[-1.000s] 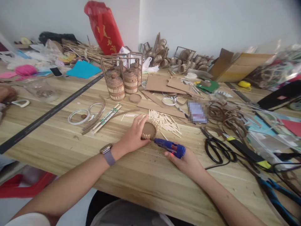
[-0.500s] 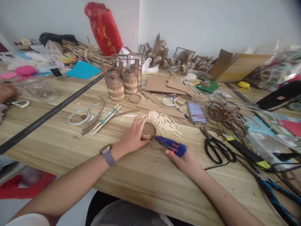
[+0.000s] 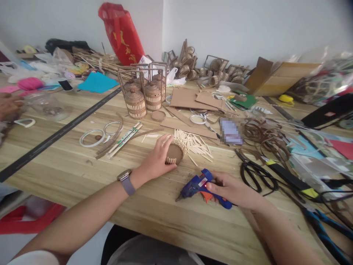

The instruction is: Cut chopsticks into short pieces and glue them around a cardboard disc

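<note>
My left hand [image 3: 156,160] wraps round a small round cardboard basket [image 3: 174,152] edged with upright wooden sticks, holding it against the wooden table [image 3: 82,173]. A grey watch sits on that wrist. My right hand [image 3: 234,189] grips a blue glue gun [image 3: 199,186] with an orange trigger. The gun lies low over the table, nozzle pointing left and down, a hand's width below and right of the basket. A pile of loose short wooden sticks [image 3: 197,143] lies just behind the basket.
Black scissors [image 3: 255,175] lie right of my right hand amid cables and brown strips. Finished stick baskets [image 3: 143,95] stand behind, with tape rings [image 3: 91,137], cardboard sheets [image 3: 190,98] and a red bag [image 3: 122,31]. Another person's hand [image 3: 9,105] shows at the left edge.
My right hand has pulled the glue gun away from the basket, down and to the right, and turned it so its nozzle points left and down. The left hand stays on the basket.
</note>
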Demonstrator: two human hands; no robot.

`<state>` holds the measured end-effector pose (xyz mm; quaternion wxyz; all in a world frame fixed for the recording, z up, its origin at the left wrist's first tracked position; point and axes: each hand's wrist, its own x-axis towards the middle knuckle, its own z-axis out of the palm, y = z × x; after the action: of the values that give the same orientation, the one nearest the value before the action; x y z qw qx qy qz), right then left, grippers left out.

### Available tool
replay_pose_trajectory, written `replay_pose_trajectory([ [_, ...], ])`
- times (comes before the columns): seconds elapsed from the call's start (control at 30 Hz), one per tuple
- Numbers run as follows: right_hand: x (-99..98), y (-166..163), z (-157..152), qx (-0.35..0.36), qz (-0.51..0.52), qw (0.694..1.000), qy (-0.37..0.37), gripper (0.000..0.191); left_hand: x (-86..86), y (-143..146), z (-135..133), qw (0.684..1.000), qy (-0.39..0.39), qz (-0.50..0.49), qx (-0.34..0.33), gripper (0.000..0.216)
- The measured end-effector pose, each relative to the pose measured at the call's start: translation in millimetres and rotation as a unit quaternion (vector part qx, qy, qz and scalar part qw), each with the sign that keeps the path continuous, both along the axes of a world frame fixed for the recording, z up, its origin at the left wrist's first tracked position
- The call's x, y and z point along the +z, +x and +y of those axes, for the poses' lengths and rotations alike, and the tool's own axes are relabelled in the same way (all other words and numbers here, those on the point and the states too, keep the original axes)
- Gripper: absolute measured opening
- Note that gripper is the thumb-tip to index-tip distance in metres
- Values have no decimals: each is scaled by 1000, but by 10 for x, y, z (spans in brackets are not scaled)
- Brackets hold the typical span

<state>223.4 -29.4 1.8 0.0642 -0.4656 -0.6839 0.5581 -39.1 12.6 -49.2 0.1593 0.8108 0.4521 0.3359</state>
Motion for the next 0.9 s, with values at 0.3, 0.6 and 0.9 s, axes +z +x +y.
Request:
replay_pose_trajectory([
  [0.3, 159, -58, 229, -41, -304, 900, 311, 32, 7, 3, 8, 1000, -15, 5, -5, 104],
  [0.6, 30, -639, 525, -23, -358, 868, 342, 18, -11, -10, 12, 999, -18, -24, -17, 106],
  [0.9, 37, -605, 471, 4, -363, 876, 317, 27, 0, -5, 7, 1000, -9, -2, -11, 106],
])
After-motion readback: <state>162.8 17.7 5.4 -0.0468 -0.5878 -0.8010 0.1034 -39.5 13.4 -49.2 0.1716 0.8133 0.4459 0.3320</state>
